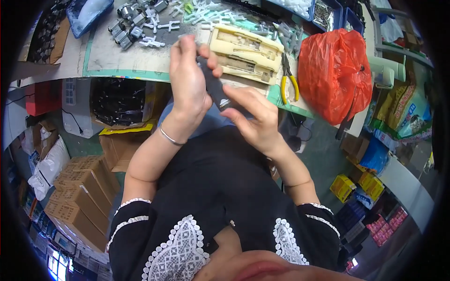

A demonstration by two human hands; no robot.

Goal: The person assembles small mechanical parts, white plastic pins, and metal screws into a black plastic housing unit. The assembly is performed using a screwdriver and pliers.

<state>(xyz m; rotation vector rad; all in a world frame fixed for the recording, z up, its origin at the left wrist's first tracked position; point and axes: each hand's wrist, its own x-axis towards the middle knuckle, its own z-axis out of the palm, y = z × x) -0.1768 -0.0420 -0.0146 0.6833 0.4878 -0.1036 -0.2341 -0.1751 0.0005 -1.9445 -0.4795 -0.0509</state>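
Over the table's near edge I hold a long black plastic casing (pixel 213 84) tilted between both hands. The fingers of my left hand (pixel 188 77) wrap round its upper end. My right hand (pixel 255 112) pinches the lower end between thumb and fingers, close to a small shiny metal piece (pixel 224 102). Just beyond my hands lies a cream-coloured moulded fixture (pixel 248 51) with long recesses. A pair of yellow-handled pliers (pixel 288 82) rests beside it on the right. What the casing holds inside is hidden.
Small grey motors (pixel 124 37) and white plastic parts (pixel 206 13) lie across the back of the table. A red plastic bag (pixel 333 75) bulges at the right. Blue bins (pixel 326 14) stand at the far right. Cardboard boxes (pixel 82 196) are stacked on the floor at left.
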